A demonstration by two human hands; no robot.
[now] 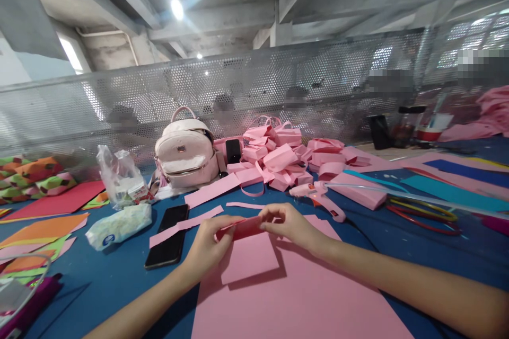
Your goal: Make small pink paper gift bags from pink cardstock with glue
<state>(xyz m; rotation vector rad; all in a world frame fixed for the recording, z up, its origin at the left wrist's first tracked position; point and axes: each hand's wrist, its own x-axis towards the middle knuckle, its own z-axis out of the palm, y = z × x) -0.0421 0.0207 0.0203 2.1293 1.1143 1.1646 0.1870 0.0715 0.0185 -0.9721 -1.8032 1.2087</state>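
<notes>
My left hand (209, 246) and my right hand (288, 225) both pinch the folded top edge of a pink paper piece (248, 254), holding it just above a large pink sheet (302, 302) on the blue table (103, 280). The piece hangs down from the fold between my fingers. A pink glue gun (318, 197) lies just beyond my right hand. A black phone (167, 235) lies left of my left hand, with a loose pink strip (185, 225) across it.
A heap of pink paper boxes (278, 161) and a white backpack (186, 156) stand at the back. A tissue pack (119, 225), plastic bag (121, 177) and coloured sheets (43, 228) lie left. Blue and teal sheets (457, 183) lie right. A perforated metal screen (254, 90) closes the far edge.
</notes>
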